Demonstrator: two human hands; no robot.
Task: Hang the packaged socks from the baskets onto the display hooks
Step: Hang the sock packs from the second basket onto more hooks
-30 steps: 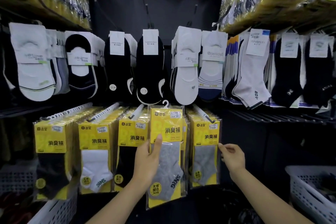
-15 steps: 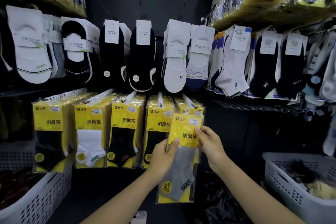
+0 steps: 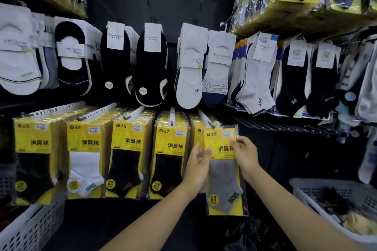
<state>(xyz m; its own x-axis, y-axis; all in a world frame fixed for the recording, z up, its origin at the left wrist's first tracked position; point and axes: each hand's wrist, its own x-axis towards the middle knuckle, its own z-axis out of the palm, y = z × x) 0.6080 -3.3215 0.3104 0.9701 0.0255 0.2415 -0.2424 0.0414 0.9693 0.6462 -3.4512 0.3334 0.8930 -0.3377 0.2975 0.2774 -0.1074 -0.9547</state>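
The right hand [image 3: 243, 153] pinched the upper right edge of the grey sock pack [image 3: 224, 171], fingertips on the yellow card. The left hand [image 3: 197, 166], blurred, lay with its fingers loosely spread at the pack's left edge, the thumb touching the front and gripping nothing that showed. The pack hung upright between the two hands. Its small plastic hanger [image 3: 216, 124] sat just above the right hand's fingers, right at the tip of the display hook [image 3: 205, 119]. Whether the hanger was already over that tip could not be told.

The main risk looked to be a missed hook. With only one edge pinched, the pack could swing and turn the hanger off line, and letting go then would drop it. The glossy film might also slip in so light a pinch. Pushing it back hard against the crowded yellow packs [image 3: 173, 149] beyond the left hand could jostle those in front. A white basket [image 3: 326, 193] with more stock sat beyond the right forearm.
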